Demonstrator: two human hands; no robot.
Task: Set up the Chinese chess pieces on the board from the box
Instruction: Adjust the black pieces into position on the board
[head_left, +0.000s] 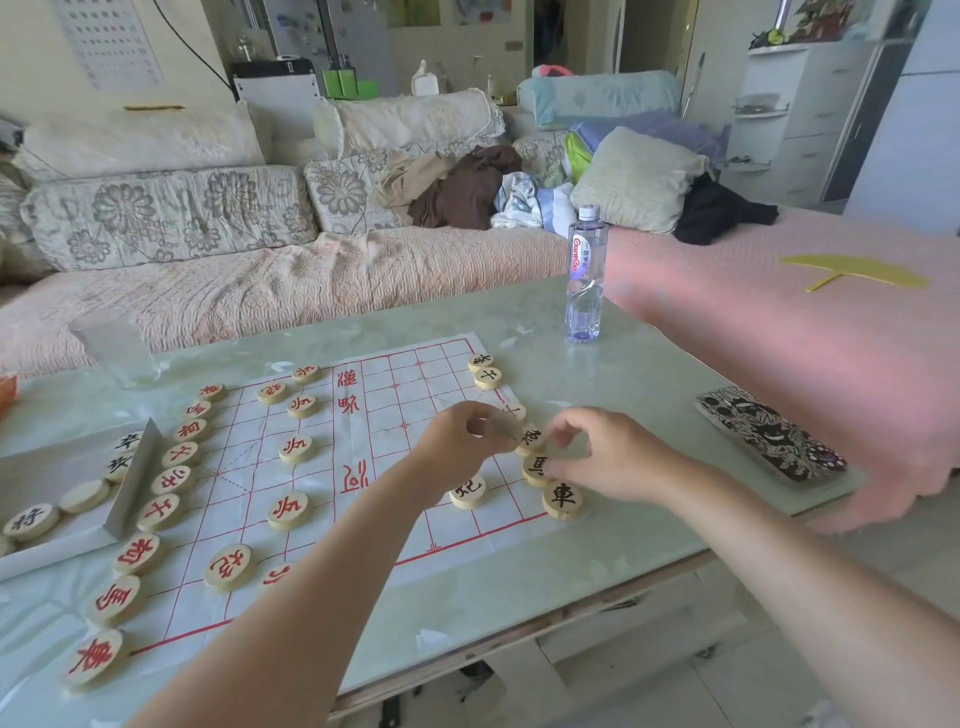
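Crowding one black-lettered wooden disc (531, 440) at the edge of the red-lined white board (395, 415), left hand (462, 441) and right hand (602, 457), fingers curled, grips unclear, risk knocking neighbouring discs (562, 500).

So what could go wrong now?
The left hand and right hand crowd the black pieces at the board edge, so a bump might shove them off their spots. The left forearm hangs over a red piece and might sweep it. The bottle might tip on a far reach.

Over the board (415, 374) now: both forearms bare, left hand (462, 441) and right hand (602, 457) bare too.
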